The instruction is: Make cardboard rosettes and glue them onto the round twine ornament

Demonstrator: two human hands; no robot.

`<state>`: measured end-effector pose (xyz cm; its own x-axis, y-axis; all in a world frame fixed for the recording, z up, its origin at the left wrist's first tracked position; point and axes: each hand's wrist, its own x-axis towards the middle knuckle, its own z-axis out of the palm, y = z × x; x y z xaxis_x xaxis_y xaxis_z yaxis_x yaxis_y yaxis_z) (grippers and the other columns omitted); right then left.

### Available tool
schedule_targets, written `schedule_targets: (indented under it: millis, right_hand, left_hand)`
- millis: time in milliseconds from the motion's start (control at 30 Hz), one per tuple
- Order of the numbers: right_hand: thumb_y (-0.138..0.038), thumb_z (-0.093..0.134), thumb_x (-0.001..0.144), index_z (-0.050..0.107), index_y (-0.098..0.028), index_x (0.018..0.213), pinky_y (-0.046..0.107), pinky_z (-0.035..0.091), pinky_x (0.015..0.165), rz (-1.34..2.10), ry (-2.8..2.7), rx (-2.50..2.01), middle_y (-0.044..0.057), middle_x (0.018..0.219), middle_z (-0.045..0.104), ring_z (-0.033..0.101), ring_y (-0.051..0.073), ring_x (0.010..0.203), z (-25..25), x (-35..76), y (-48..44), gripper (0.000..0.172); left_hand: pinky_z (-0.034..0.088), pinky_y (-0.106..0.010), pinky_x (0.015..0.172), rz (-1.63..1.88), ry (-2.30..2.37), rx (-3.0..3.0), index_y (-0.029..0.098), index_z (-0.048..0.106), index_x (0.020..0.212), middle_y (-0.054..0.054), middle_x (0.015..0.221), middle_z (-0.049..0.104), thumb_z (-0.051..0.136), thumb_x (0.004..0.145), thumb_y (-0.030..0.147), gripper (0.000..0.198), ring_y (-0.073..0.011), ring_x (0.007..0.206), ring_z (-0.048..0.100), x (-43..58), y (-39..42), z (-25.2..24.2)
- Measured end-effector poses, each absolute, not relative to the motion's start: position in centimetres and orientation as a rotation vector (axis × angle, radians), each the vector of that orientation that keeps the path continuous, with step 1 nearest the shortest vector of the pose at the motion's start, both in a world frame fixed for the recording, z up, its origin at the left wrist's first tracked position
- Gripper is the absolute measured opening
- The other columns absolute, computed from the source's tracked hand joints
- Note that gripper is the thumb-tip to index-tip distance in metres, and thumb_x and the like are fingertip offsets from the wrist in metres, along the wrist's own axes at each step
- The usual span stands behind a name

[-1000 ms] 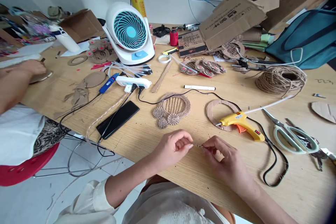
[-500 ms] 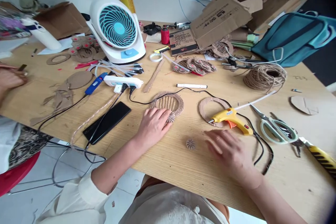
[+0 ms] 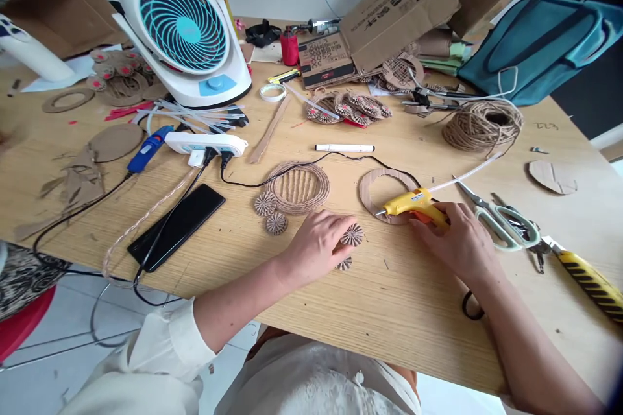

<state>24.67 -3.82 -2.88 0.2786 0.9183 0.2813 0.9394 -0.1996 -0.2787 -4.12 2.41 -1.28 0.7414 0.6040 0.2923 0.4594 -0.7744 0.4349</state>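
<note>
My left hand (image 3: 316, 243) pinches a small pleated cardboard rosette (image 3: 352, 235) between thumb and fingers, just above the table. Partly under that hand lies another rosette (image 3: 344, 264). My right hand (image 3: 460, 243) is closed round the handle of a yellow hot glue gun (image 3: 407, 201), whose nozzle points left over a flat cardboard ring (image 3: 368, 191). A clear glue stick (image 3: 467, 176) juts from the gun's back. Left of the ring sits a round corrugated frame (image 3: 324, 191) with slats across its middle. Two rosettes, one upper (image 3: 265, 203) and one lower (image 3: 276, 224), lie at its lower left.
A black phone (image 3: 178, 227), a power strip (image 3: 207, 143) and a fan (image 3: 185, 32) stand left. Scissors (image 3: 501, 227), a yellow utility knife (image 3: 588, 279) and a twine roll (image 3: 481, 126) lie right. The gun's black cable (image 3: 287, 176) crosses the table past a white marker (image 3: 344, 148).
My left hand has left the round frame, moved right and picked up a rosette. My right hand has gone up to the glue gun and closed on its handle. The view has shifted.
</note>
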Motion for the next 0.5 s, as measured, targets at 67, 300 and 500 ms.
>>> schedule_targets:
  millis: [67, 300, 500]
  right_hand:
    - [-0.062, 0.064, 0.083, 0.060, -0.023, 0.107, 0.037, 0.045, 0.061, 0.000, -1.644, -2.192, 0.008, 0.087, 0.069, 0.064, 0.027, 0.074, -2.0, 24.4, -4.1, 0.046]
    - [-0.052, 0.065, 0.087, 0.053, -0.025, 0.120, 0.037, 0.046, 0.066, -0.266, -1.739, -1.951, 0.009, 0.098, 0.068, 0.065, 0.026, 0.081, -0.4, 21.7, -5.9, 0.044]
    - [-0.039, 0.068, 0.088, 0.049, -0.024, 0.131, 0.040, 0.045, 0.072, -0.453, -1.955, -1.819, 0.012, 0.106, 0.068, 0.064, 0.029, 0.085, -0.1, 20.5, -6.4, 0.049]
  left_hand:
    - [0.050, -0.044, 0.096, 0.592, 0.824, 2.566, 0.018, 0.055, 0.125, -0.006, 0.118, 0.072, 0.072, 0.087, 0.019, 0.042, -0.0252, 0.108, 0.063, -4.1, 2.4, -1.6]
    - [0.051, -0.043, 0.098, 0.675, 0.892, 2.373, 0.019, 0.059, 0.119, -0.008, 0.117, 0.065, 0.080, 0.079, 0.020, 0.045, -0.0247, 0.111, 0.060, -4.1, 2.4, -2.1]
    - [0.053, -0.042, 0.096, 0.665, 0.954, 2.294, 0.018, 0.063, 0.114, -0.006, 0.109, 0.063, 0.082, 0.075, 0.015, 0.043, -0.0235, 0.105, 0.062, -3.8, 2.2, -2.0]
